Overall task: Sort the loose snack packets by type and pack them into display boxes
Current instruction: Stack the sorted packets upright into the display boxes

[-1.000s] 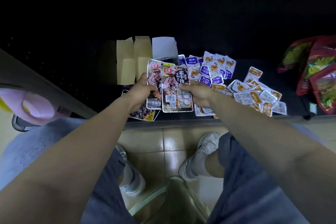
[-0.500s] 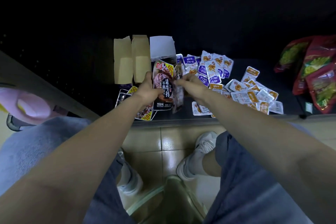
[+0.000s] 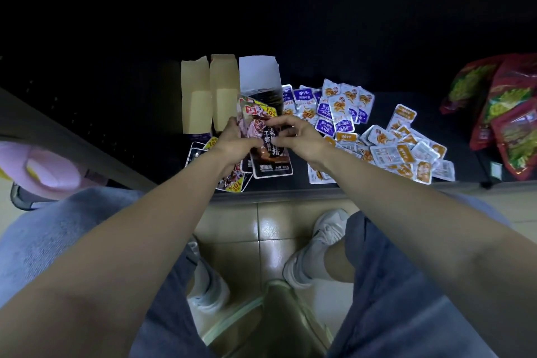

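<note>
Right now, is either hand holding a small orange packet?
No, the left hand and right hand grip large dark packets; orange packets lie on the table.

we take the open display box [image 3: 209, 102] at the back of the desk [image 3: 462, 136] as our mark. just right of the box and nearer us, our left grip [image 3: 235, 144] and right grip [image 3: 300, 136] hold a stack of large packets [image 3: 271, 158] between them. in front of the box, under that stack, loose large packets [image 3: 232, 182] lie at the desk's near edge. right of the box spreads the heap of small packets [image 3: 389, 151]; far right of it lie the big bags [image 3: 511, 125].
</note>
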A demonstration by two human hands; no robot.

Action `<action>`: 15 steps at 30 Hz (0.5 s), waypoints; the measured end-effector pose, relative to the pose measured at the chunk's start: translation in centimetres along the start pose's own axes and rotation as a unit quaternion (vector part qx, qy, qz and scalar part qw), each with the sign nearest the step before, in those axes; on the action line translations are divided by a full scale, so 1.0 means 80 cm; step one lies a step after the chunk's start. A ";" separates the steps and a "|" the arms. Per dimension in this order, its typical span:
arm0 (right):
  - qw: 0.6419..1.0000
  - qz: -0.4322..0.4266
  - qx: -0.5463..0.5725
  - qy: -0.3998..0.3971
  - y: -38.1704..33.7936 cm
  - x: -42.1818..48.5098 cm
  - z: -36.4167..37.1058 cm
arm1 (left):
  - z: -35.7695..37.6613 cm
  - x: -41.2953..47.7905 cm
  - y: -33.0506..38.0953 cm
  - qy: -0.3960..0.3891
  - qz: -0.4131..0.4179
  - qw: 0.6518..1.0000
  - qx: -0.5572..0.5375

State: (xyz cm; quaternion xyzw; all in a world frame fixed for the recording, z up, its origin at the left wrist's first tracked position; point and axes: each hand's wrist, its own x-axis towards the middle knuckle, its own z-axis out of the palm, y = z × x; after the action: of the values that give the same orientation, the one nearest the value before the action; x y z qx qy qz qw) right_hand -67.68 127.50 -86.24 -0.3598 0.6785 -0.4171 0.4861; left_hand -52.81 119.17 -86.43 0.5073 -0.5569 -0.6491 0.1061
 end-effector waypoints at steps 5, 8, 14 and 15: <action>0.986 0.144 0.085 0.020 0.004 0.012 -0.010 | -0.010 0.006 -0.007 -0.032 -0.003 0.999 0.019; 0.972 0.200 0.110 -0.057 0.014 0.019 -0.011 | -0.004 0.007 -0.008 -0.052 0.004 0.998 0.045; 0.985 0.164 0.043 -0.031 0.016 0.048 -0.036 | 0.001 0.031 -0.012 -0.056 0.042 0.990 0.124; 0.988 0.152 0.014 -0.036 0.012 0.052 -0.045 | 0.001 0.036 -0.006 -0.051 0.049 0.989 0.126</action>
State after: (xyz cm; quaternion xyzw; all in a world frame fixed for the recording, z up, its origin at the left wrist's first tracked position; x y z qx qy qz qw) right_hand -72.31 124.95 -87.94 -0.2606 0.7013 -0.3346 0.5730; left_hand -54.00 117.35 -88.41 0.4548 -0.6631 -0.5928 0.0439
